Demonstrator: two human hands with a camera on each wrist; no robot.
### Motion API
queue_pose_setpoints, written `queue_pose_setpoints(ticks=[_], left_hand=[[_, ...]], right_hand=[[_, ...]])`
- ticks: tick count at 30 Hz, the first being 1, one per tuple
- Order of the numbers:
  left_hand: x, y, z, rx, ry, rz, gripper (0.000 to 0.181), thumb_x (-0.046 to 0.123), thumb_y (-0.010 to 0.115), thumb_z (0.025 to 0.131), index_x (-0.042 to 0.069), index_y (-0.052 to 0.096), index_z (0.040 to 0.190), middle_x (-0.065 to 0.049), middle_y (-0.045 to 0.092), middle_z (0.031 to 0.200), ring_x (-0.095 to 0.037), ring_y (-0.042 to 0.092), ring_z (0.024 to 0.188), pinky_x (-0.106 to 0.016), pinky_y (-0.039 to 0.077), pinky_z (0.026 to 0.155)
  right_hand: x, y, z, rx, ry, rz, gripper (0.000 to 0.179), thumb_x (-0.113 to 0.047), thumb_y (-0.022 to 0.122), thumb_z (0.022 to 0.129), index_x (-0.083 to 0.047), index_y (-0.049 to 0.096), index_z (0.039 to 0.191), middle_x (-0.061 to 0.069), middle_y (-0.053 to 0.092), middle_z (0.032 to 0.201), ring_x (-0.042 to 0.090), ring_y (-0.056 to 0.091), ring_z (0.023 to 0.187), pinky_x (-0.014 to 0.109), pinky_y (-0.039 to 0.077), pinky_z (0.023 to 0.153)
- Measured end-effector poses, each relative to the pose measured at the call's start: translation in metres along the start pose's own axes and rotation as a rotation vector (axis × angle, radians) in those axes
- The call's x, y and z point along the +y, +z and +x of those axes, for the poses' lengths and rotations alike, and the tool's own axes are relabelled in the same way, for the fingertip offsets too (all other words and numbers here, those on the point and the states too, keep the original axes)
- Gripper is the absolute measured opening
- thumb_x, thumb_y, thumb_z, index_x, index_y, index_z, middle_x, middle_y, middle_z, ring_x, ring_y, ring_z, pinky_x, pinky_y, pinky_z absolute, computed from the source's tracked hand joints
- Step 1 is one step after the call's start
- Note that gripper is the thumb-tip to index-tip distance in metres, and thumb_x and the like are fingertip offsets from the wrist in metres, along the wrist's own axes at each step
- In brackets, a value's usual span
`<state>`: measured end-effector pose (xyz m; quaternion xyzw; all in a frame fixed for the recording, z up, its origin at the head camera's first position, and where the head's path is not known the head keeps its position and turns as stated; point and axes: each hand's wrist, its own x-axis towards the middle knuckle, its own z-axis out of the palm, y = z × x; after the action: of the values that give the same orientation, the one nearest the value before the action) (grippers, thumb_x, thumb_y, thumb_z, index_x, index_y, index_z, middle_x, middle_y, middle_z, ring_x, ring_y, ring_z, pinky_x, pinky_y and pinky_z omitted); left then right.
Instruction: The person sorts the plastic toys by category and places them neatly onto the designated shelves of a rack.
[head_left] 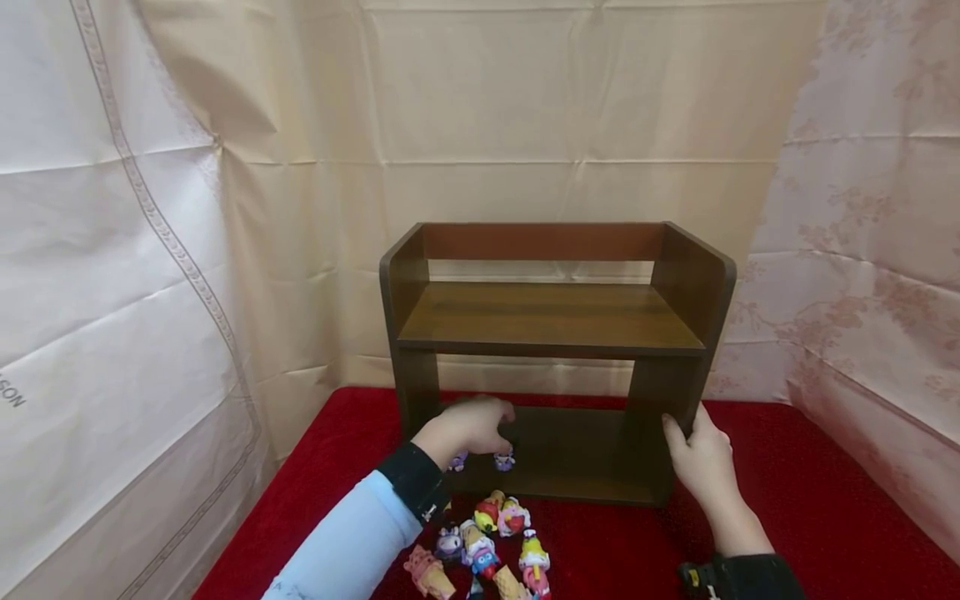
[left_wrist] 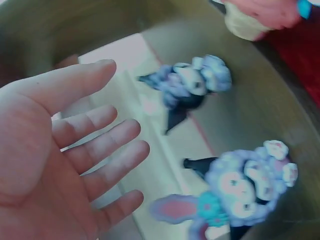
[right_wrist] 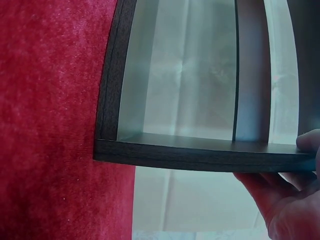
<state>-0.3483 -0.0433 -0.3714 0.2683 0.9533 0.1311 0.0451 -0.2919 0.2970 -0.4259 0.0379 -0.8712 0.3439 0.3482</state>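
My left hand (head_left: 471, 429) reaches into the lower level of a dark brown wooden shelf (head_left: 551, 346). In the left wrist view its fingers (left_wrist: 117, 162) are extended and hold nothing. Two small purple figurines stand on the lower board close by: one (head_left: 504, 459) just below my fingertips in the head view, the other (head_left: 458, 461) partly hidden behind my wrist. Up close, the nearer-looking figurine (left_wrist: 245, 180) has long ears and a teal bow. My right hand (head_left: 705, 467) grips the shelf's right side panel (right_wrist: 200, 155), thumb on the inner face and fingers outside.
A pile of colourful small figurines, among them an ice-cream-cone one (head_left: 430, 573) and a yellow-and-red one (head_left: 534, 554), lies in front of the shelf on a red cloth (head_left: 622, 550). Beige sheets (head_left: 480, 100) hang behind, with pale sheets at both sides.
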Motion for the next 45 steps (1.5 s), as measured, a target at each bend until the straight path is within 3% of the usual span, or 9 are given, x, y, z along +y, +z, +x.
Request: queue_pose_setpoints(ticks=[12, 27, 39, 45], left_hand=[[0.010, -0.025, -0.033, 0.076, 0.137, -0.021, 0.040, 0.035, 0.078, 0.091, 0.017, 0.070, 0.126, 0.001, 0.071, 0.121, -0.016, 0.067, 0.109, -0.034, 0.055, 0.092], [0.000, -0.031, -0.065, 0.194, 0.258, -0.147, 0.035, 0.029, 0.077, 0.093, 0.013, 0.071, 0.123, -0.001, 0.071, 0.120, -0.018, 0.065, 0.111, -0.033, 0.054, 0.096], [-0.014, -0.027, -0.097, 0.203, 0.267, -0.201, 0.035, 0.027, 0.078, 0.092, 0.014, 0.069, 0.124, 0.000, 0.070, 0.121, -0.016, 0.064, 0.112, -0.036, 0.054, 0.096], [-0.019, -0.023, -0.109, 0.199, 0.260, -0.226, 0.037, 0.030, 0.078, 0.092, 0.017, 0.069, 0.125, 0.001, 0.069, 0.122, -0.013, 0.064, 0.109, -0.032, 0.056, 0.091]], right_hand=[[-0.001, -0.001, -0.001, -0.003, -0.001, 0.000, 0.029, -0.013, 0.058, 0.102, 0.003, 0.054, 0.125, 0.034, 0.067, 0.109, 0.052, 0.067, 0.092, 0.064, 0.054, 0.068], [0.001, -0.001, -0.001, -0.008, 0.006, -0.007, 0.030, -0.015, 0.058, 0.102, 0.003, 0.054, 0.126, 0.034, 0.067, 0.110, 0.052, 0.067, 0.093, 0.064, 0.054, 0.070], [0.000, 0.001, -0.001, 0.003, -0.006, -0.006, 0.029, -0.013, 0.058, 0.102, 0.004, 0.054, 0.125, 0.034, 0.067, 0.109, 0.052, 0.067, 0.092, 0.064, 0.054, 0.069], [-0.001, 0.000, 0.000, 0.004, -0.006, -0.004, 0.029, -0.014, 0.057, 0.102, 0.003, 0.054, 0.126, 0.034, 0.067, 0.109, 0.052, 0.067, 0.093, 0.064, 0.054, 0.070]])
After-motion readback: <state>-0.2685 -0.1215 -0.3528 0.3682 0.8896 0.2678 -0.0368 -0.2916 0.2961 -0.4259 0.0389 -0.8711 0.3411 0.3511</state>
